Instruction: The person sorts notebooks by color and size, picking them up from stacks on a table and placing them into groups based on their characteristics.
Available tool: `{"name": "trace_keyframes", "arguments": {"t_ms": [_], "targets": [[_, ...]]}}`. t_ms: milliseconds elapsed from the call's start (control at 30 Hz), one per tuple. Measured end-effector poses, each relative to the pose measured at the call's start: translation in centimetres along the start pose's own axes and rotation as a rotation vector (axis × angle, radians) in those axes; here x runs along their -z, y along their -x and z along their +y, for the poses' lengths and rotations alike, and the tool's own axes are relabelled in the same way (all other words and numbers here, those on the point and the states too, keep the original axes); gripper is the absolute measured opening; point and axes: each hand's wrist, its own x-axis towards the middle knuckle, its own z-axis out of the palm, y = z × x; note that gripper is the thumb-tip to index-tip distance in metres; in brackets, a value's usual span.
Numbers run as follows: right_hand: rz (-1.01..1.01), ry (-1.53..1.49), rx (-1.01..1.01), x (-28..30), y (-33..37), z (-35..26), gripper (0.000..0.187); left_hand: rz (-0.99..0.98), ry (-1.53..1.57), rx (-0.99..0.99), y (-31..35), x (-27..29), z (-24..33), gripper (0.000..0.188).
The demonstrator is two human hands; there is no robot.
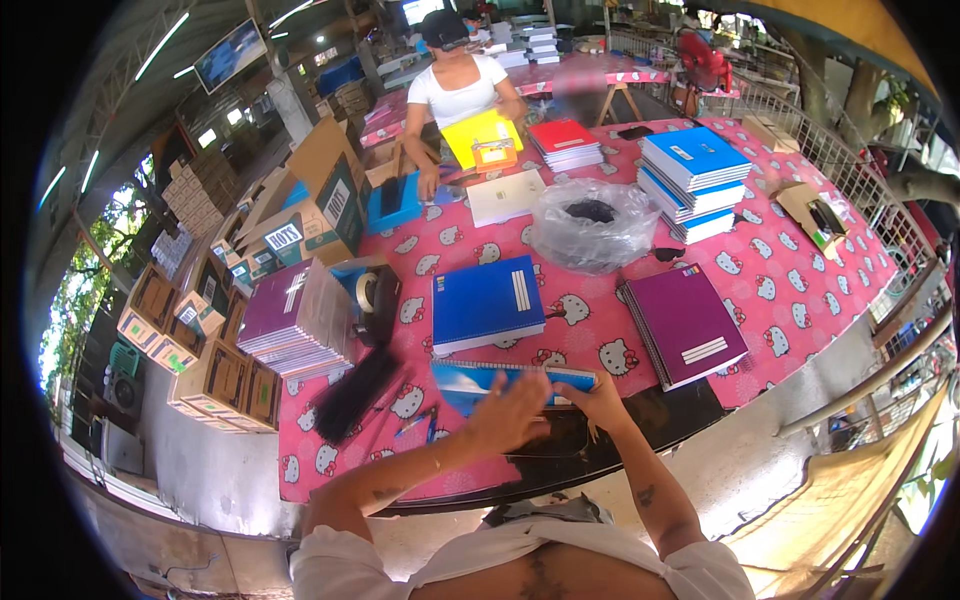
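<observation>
Hands flat, fingers spread: left hand (508,412), right hand (597,402) press glossy blue notebook (500,381); white rectangular labels on blue stack (487,302), purple stack (684,325).

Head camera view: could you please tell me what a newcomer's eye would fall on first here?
The bright pink cartoon-cat tablecloth fills the middle, strewn with stacks of spiral notebooks: a blue stack at the centre, a purple stack to its right. Nearest the viewer, the left hand and right hand rest on a light-blue notebook. Behind sits a crumpled clear plastic bag.
</observation>
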Motion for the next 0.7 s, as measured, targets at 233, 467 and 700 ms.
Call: {"name": "trace_keyframes", "arguments": {"t_ms": [233, 467, 700], "targets": [[0.065, -0.044, 0.085, -0.7, 0.3, 0.8, 0.031, 0.013, 0.244, 0.12, -0.9, 0.8, 1.4, 0.084], [0.078, 0.083, 0.201, -0.3, 0.0, 1.4, 0.026, -0.013, 0.325, 0.137, -1.9, 0.7, 2.6, 0.078], [0.093, 0.154, 0.244, 0.0, 0.0, 2.0, 0.028, -0.037, 0.389, 0.267, -4.4, 3.4, 3.3, 0.08]]}}
